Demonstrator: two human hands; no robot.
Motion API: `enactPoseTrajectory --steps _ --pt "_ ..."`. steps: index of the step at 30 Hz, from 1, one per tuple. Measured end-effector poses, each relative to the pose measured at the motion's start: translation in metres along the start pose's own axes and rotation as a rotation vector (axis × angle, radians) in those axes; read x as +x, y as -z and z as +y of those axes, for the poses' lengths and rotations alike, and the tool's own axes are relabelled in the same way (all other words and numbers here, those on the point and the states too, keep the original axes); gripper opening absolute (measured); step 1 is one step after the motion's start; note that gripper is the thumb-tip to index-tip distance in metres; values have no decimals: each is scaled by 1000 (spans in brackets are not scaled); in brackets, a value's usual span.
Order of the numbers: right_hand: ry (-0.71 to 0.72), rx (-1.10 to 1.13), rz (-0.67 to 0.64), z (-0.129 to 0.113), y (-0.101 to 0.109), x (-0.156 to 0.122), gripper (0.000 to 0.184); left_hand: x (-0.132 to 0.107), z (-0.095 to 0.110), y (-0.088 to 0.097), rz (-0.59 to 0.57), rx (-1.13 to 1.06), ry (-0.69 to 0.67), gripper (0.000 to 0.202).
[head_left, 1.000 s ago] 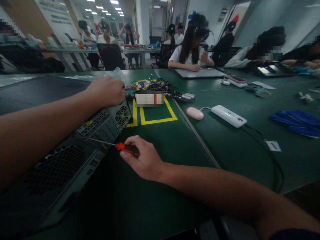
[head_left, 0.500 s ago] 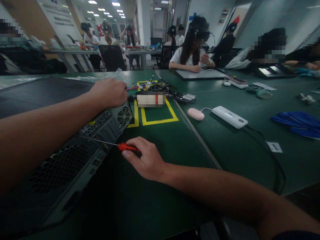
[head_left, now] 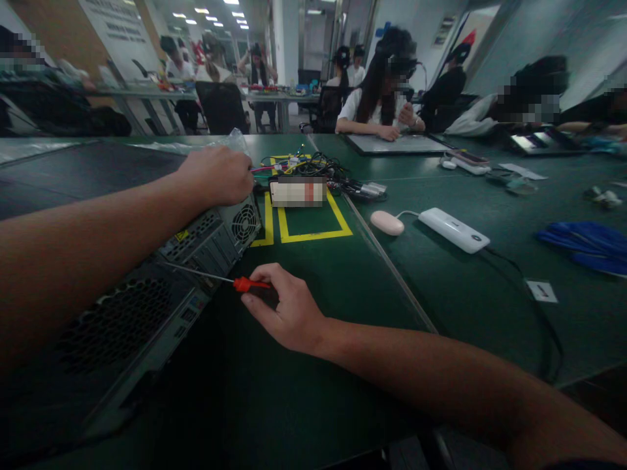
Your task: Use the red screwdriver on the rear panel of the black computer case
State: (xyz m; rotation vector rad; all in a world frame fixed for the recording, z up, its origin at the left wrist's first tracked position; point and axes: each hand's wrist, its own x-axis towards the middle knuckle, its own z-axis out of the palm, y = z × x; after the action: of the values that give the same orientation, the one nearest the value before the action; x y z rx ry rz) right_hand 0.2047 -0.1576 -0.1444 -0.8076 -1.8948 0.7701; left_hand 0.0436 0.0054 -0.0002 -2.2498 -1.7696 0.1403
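Note:
A dark computer case [head_left: 122, 313] lies on the green table at the left, its rear panel of vents, slots and ports turned toward me. My left hand [head_left: 220, 173] is closed at the far edge of the case, beside the small round fan grille [head_left: 243, 223]; its fingertips are hidden. Between the thumb and fingers of my right hand [head_left: 289, 307] is the red and black handle of a screwdriver [head_left: 247, 284]. The thin metal shaft reaches left to the rear panel near the slot covers. Where its tip meets the case is too dark to make out.
Behind the case lies a tangle of cables [head_left: 323, 166] near yellow tape squares [head_left: 316, 236]. A white power strip [head_left: 453, 230] with a pink plug-like piece [head_left: 386, 222] is on the right, with blue gloves [head_left: 585, 243] beyond. Another person [head_left: 382, 98] sits across the table.
The fingers of my right hand have shifted slightly on the screwdriver handle. My left hand stays at the edge of the case. The whole view has moved a little.

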Motion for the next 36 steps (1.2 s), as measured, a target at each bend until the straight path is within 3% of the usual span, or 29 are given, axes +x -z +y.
enactPoseTrajectory --steps 36 --pt "14 -10 17 2 0 0 21 -1 2 0 17 2 6 56"
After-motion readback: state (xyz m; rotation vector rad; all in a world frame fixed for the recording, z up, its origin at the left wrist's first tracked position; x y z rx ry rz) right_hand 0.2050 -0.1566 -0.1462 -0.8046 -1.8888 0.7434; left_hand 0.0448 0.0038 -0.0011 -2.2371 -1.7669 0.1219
